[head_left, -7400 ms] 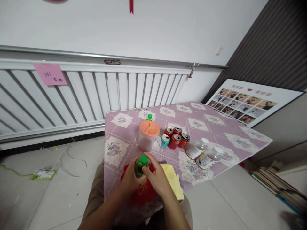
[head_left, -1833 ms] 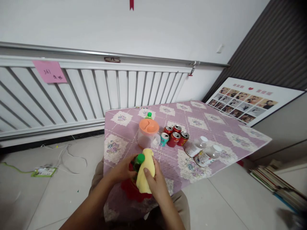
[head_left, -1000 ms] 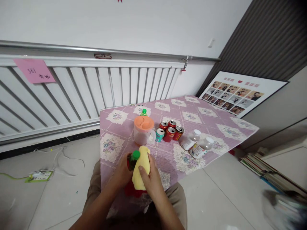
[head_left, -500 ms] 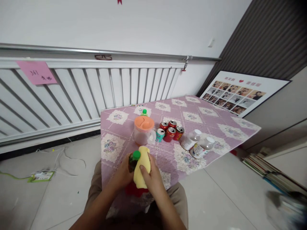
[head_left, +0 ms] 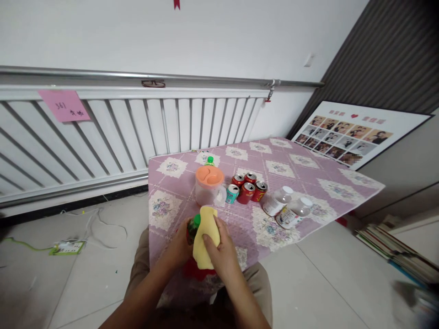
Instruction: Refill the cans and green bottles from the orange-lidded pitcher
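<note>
My left hand (head_left: 178,249) grips a dark bottle with a green cap (head_left: 193,225), held upright over a red plate (head_left: 192,270) at the near edge of the table. My right hand (head_left: 221,249) presses a yellow cloth (head_left: 206,235) against the bottle's right side and top, covering most of it. Both hands sit close together just above the purple flowered tablecloth (head_left: 291,167).
Further back stand a clear jug with an orange lid (head_left: 208,185), a green-capped bottle (head_left: 209,161) behind it, several red cans (head_left: 249,189), a teal can (head_left: 232,193) and two clear bottles lying down (head_left: 286,206). A radiator (head_left: 103,132) lines the wall; a photo board (head_left: 343,137) leans right.
Since 7 seconds ago my right hand picked up the yellow cloth and put it on the bottle. In the last second the cloth slid a little higher over the cap.
</note>
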`<action>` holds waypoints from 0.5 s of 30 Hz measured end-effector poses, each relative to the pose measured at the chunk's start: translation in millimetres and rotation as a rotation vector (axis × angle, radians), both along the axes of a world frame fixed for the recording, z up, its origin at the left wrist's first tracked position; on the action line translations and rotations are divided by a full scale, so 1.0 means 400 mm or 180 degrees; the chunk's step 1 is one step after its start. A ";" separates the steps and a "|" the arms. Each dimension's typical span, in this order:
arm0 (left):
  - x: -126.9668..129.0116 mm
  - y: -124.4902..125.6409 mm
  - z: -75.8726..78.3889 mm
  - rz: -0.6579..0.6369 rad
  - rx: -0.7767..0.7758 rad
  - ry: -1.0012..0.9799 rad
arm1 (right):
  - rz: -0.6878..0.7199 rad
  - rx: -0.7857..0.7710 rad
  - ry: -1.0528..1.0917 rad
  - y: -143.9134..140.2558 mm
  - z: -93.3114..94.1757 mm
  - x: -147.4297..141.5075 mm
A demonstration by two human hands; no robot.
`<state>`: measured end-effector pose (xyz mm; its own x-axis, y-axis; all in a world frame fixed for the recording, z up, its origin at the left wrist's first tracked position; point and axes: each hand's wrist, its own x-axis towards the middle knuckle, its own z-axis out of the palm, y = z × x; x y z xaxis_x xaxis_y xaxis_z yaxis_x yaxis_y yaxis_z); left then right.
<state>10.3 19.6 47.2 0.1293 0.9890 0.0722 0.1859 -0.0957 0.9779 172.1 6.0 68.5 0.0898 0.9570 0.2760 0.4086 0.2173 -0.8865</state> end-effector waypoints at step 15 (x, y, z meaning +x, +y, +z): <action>-0.002 0.001 -0.035 0.0049 0.0094 0.0059 | -0.0237 0.0360 -0.0310 0.012 0.051 0.038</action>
